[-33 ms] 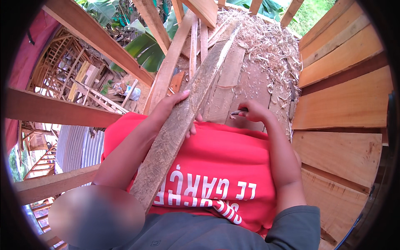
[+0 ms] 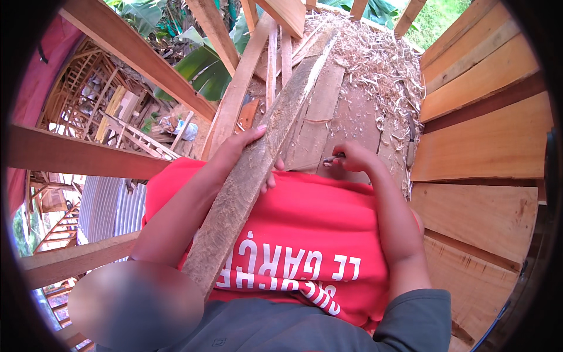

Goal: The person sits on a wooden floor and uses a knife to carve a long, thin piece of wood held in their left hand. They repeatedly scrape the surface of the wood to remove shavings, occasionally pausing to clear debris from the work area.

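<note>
Shifting slightly leftward, the right hand [image 2: 354, 157] has edged a little closer to the rough wooden plank [image 2: 257, 163], carrying a slender dark implement [image 2: 333, 158] along with it. The change is small; the plank and the left hand [image 2: 236, 148] look unmoved, so I judge that the work is still at a steady, holding stage, the timber kept in place on one side while the other hand makes its small adjustment.

The plank slants from the person's chest, across the red garment [image 2: 316, 202] over the lap, to its far end beside the curled wood shavings [image 2: 375, 58]. The left hand grasps it about midway: the thumb lies on its upper face at the left edge, and fingertips show past the right edge, so the grip seems to pass underneath. The right hand is curled around the implement, whose tip points left toward the plank; hand and plank are well apart, with floorboards [image 2: 316, 138] visible between them. Whether the implement is a pencil or a blade I cannot tell.

Farther left, a narrower wooden beam [image 2: 240, 97] runs alongside the plank's upper part, near the left hand. Broad boards [image 2: 484, 144] form a wall on the right.
</note>
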{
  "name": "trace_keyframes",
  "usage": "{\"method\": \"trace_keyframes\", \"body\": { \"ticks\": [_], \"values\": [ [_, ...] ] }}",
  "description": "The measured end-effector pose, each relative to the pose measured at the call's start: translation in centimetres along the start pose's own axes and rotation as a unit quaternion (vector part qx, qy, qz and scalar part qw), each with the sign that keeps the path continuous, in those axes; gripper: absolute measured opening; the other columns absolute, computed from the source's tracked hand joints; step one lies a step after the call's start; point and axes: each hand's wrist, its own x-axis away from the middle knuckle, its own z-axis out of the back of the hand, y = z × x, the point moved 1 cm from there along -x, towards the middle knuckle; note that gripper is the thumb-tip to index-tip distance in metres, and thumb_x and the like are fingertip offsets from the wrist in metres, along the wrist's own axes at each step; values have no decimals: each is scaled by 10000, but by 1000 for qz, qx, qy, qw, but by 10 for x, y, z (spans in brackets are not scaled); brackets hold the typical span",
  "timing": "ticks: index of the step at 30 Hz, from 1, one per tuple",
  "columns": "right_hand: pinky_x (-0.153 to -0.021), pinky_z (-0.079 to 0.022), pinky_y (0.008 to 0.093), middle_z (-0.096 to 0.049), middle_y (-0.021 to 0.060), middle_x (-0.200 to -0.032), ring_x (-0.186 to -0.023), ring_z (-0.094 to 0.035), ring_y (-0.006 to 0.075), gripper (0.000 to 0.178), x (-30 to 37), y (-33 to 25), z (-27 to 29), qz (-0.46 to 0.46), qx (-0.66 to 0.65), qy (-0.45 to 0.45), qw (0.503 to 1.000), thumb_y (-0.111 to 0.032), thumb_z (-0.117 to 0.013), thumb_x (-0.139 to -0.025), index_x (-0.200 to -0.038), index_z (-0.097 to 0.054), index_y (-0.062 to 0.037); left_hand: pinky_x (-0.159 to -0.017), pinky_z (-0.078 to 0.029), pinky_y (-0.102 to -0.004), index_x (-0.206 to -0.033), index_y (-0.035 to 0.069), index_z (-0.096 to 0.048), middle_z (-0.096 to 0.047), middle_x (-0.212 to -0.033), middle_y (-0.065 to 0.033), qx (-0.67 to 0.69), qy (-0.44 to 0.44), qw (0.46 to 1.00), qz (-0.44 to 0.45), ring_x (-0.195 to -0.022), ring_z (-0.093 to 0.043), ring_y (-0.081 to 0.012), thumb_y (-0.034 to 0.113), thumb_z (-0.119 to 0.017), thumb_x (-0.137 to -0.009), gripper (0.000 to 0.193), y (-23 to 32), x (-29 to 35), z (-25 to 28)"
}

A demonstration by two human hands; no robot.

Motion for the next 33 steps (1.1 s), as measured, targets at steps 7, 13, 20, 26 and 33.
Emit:
{"method": "trace_keyframes", "body": {
  "ticks": [7, 13, 20, 26, 33],
  "values": [
    [-890, -535, 420, -732, 155, -1080, -997, -684, 348, 315, -5, -62, -18, 105, -55, -157, 981, -223, -729, -871, -1149, -705, -78, -440, -571, -363, -1229, -24, -494, -687, -882, -194, 6, -14, 1000, 2, -577, -688, -281, 466, -467, -1016, 535, -2, 4, -3],
    [-961, -512, 411, -681, 157, -1278, -1127, -658, 313, 485, 17, -80, -58, 11, -2, -321, 947, -392, -569, -980, -1327, -635, -60, -459, -572, -372, -1222, -29, -489, -690, -907, -206, -13, -37, 999, -12, -595, -691, -292, 487, -478, -1007, 559, -4, 9, -6],
    [-962, -510, 418, -653, 164, -1327, -1149, -648, 313, 550, 21, -78, -87, -137, -98, -451, 876, -440, -638, -916, -1312, -647, -58, -487, -575, -384, -1200, -19, -498, -690, -923, -207, -12, -54, 998, -6, -619, -690, -288, 498, -475, -1005, 553, -4, 23, -9],
    [-941, -519, 422, -655, 166, -1323, -1148, -647, 324, 560, 15, -69, -108, -128, -54, -439, 888, -457, -657, -895, -1287, -663, -58, -455, -571, -364, -1302, 7, -467, -683, -896, -194, -2, -58, 998, -24, -588, -683, -280, 450, -446, -1028, 521, -4, 32, -13],
    [-872, -543, 431, -700, 153, -1215, -1145, -642, 328, 545, 25, -115, -60, -25, 157, -314, 936, -486, -692, -861, -1157, -712, -28, -457, -559, -364, -1236, -2, -494, -690, -891, -178, -14, -48, 998, -29, -593, -684, -278, 470, -451, -1021, 521, -14, 23, 0]
  ]
}}
